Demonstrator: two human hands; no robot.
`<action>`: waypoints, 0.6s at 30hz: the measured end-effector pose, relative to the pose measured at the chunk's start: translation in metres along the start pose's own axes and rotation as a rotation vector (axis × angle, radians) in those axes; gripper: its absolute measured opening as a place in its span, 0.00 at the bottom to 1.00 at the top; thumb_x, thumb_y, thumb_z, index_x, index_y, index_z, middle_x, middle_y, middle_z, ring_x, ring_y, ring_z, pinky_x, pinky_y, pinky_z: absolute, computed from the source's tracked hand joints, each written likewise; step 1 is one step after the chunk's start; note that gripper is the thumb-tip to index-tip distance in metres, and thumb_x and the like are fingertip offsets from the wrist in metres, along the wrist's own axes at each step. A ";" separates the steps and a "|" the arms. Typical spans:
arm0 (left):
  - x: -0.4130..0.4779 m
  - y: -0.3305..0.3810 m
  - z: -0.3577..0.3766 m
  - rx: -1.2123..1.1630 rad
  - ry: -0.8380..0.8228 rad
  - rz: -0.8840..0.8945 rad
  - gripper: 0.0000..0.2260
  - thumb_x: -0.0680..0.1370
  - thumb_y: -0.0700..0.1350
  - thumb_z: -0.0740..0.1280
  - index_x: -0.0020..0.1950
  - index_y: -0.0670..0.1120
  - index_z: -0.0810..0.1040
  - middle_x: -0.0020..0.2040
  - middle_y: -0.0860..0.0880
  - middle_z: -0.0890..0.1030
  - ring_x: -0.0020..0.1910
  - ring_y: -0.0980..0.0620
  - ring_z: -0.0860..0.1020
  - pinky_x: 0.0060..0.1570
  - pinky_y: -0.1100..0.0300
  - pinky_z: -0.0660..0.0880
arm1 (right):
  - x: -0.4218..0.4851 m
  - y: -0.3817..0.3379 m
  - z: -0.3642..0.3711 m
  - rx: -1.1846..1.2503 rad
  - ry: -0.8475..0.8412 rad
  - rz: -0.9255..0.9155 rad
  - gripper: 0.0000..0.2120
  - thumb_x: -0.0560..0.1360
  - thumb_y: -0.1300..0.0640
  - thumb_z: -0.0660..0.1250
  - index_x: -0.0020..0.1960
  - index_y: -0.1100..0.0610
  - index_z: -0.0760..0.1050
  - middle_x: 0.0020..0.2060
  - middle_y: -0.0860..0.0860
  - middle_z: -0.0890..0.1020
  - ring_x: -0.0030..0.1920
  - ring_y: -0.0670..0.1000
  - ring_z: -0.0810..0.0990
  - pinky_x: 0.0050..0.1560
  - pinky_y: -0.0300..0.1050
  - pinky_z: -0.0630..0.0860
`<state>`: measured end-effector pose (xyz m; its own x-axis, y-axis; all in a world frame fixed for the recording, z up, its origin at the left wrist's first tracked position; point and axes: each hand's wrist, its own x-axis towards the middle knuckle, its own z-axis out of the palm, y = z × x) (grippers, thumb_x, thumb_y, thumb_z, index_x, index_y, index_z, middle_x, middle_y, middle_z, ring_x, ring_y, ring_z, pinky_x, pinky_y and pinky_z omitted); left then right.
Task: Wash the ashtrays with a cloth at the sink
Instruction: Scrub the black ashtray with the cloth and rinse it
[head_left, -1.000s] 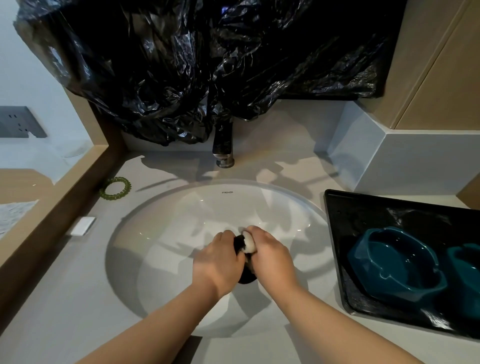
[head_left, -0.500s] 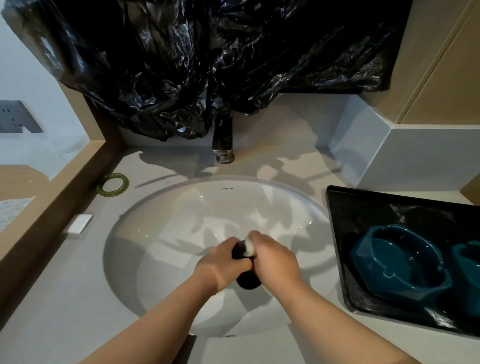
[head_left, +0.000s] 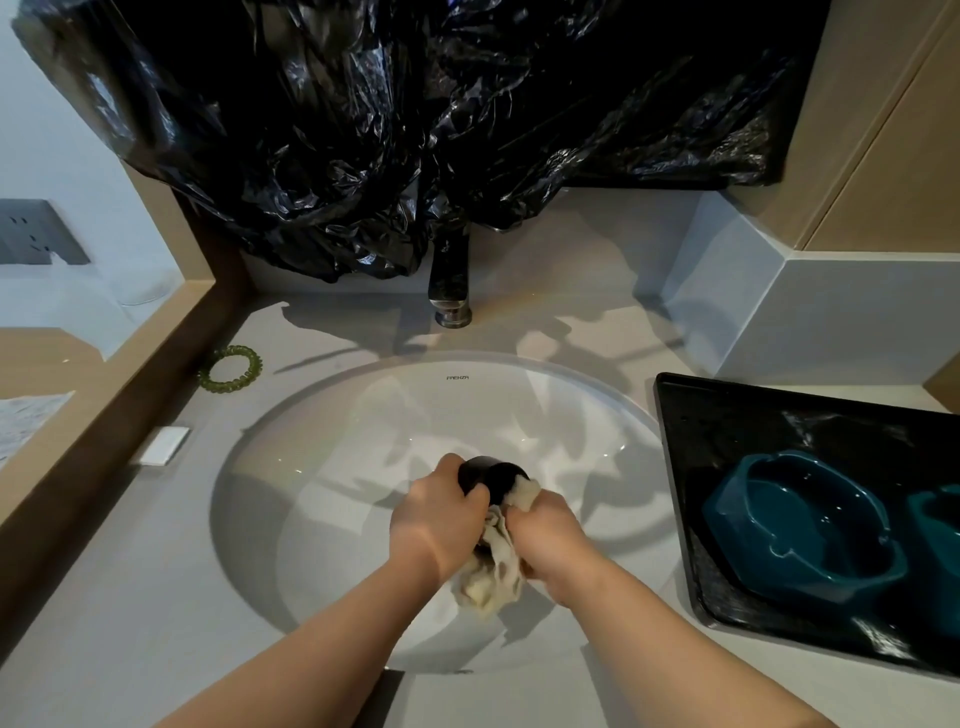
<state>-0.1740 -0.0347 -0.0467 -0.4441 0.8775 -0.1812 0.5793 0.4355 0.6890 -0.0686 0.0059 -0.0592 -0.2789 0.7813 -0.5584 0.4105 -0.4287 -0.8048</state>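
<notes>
Gripping glossy black ashtray (head_left: 491, 475), crumpled cloth (head_left: 493, 577)

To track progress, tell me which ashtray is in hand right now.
The black round ashtray, held by the left hand over the white sink, the right hand holding a beige cloth to it; both teal ashtrays sit on the black tray.
</notes>
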 end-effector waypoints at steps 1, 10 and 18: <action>0.001 0.000 -0.001 0.037 -0.035 0.004 0.02 0.77 0.45 0.57 0.48 0.48 0.68 0.36 0.50 0.74 0.35 0.49 0.72 0.30 0.59 0.65 | 0.001 0.002 -0.002 -0.168 0.100 -0.104 0.09 0.77 0.58 0.57 0.52 0.59 0.73 0.43 0.53 0.82 0.41 0.52 0.80 0.38 0.42 0.78; 0.001 -0.007 -0.005 0.287 -0.170 0.056 0.08 0.78 0.49 0.54 0.51 0.49 0.70 0.45 0.49 0.79 0.45 0.47 0.78 0.41 0.57 0.73 | -0.009 -0.002 0.002 -0.802 0.181 -0.725 0.14 0.74 0.59 0.61 0.58 0.50 0.74 0.49 0.46 0.79 0.46 0.50 0.74 0.43 0.40 0.69; 0.002 -0.004 -0.001 -0.163 0.050 -0.074 0.03 0.77 0.45 0.58 0.48 0.48 0.71 0.41 0.49 0.77 0.40 0.48 0.75 0.36 0.56 0.70 | -0.001 0.000 0.002 0.023 0.013 -0.068 0.10 0.77 0.56 0.59 0.48 0.57 0.78 0.44 0.56 0.84 0.46 0.56 0.83 0.48 0.51 0.81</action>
<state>-0.1782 -0.0348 -0.0489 -0.5176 0.8312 -0.2032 0.4274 0.4569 0.7801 -0.0707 0.0043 -0.0590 -0.2945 0.8146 -0.4997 0.3706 -0.3846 -0.8454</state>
